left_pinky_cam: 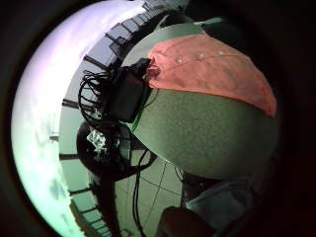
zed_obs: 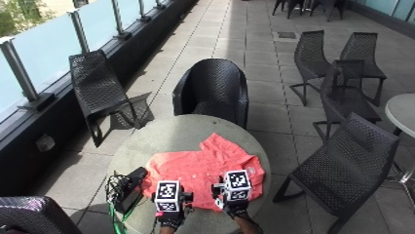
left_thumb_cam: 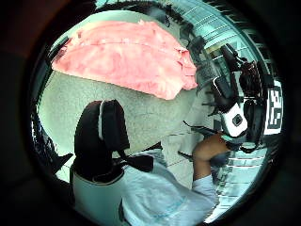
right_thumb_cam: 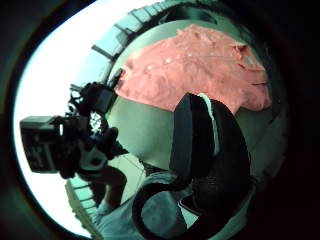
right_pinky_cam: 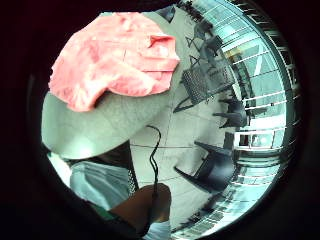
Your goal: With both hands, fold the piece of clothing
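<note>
Outside view shows the shirt (zed_obs: 204, 175) spread flat on the table (zed_obs: 168, 134), near its front edge, so I can reach it. My left hand (zed_obs: 170, 220) and right hand (zed_obs: 235, 208) hover at the shirt's near hem, holding nothing; I cannot tell how wide the fingers are.

The outside view looks down from high behind the person onto a round table (zed_obs: 162, 136) on a terrace, taking in black chairs (zed_obs: 211, 90) and a glass railing (zed_obs: 58, 36). All four palm views sit low over the near edge, raised off the top, facing back across the table. The left little finger side catches the coral shirt (left_pinky_cam: 212, 71) and a black box (left_pinky_cam: 126, 94) at the rim. The left thumb side sees the shirt, the person's head and the right hand (left_thumb_cam: 235, 113). The right thumb side mirrors it, showing the left hand (right_thumb_cam: 80, 140). The right little finger side shares shirt and chairs with the outside view.
</note>
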Demonstrator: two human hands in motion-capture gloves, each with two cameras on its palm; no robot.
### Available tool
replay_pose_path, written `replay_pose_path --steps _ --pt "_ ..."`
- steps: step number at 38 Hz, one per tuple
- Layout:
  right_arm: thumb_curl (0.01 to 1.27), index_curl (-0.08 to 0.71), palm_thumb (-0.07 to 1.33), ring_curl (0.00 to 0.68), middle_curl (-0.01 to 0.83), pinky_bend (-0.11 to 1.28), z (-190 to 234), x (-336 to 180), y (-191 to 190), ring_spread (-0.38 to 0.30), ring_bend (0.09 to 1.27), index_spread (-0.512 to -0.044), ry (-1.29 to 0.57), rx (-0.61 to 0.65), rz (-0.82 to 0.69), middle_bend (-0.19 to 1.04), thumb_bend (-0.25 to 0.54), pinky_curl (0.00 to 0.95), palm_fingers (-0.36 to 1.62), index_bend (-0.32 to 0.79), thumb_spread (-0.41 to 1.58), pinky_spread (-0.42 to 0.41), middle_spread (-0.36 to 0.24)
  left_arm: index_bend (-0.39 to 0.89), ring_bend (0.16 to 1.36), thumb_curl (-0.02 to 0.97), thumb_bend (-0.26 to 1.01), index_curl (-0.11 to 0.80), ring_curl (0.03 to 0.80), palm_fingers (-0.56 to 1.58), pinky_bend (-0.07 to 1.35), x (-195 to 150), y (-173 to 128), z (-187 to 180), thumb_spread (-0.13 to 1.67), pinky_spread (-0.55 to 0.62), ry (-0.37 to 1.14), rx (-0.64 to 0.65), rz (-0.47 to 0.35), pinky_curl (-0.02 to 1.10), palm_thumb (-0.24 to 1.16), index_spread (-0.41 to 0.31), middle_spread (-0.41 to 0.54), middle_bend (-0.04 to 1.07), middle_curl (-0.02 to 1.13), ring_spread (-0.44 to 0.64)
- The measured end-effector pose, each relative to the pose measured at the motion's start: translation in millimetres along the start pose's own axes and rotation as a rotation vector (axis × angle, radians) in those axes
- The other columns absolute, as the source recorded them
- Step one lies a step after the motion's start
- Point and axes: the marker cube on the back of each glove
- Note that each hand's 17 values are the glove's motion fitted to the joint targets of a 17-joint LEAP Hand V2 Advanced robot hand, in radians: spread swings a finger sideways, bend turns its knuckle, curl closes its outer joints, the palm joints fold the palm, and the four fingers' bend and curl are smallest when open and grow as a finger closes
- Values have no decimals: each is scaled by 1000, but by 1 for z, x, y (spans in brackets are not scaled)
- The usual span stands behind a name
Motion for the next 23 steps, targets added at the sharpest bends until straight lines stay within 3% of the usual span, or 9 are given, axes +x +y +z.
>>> replay_pose_path --steps 4,9,23 --pt "83 99 364 52 84 352 -1 -1 1 93 205 -264 -2 -5 -3 210 258 114 214 193 686 175 -23 128 463 100 192 66 140 440 373 0 1 -1 651 264 4 -1 0 91 315 -52 -6 235 123 116" --pt "120 153 388 82 128 360 -1 -1 1 124 201 -331 -2 -1 -9 200 274 159 193 186 958 223 -24 131 493 143 181 105 186 406 403 1 2 0 875 351 6 -17 2 127 334 -66 -7 231 181 152" --pt "189 235 390 130 208 360 -7 3 8 159 201 -390 24 2 -22 188 239 225 160 174 1275 269 -27 136 516 229 110 179 229 354 434 0 3 -6 1116 454 5 5 4 162 351 -74 2 226 266 201"
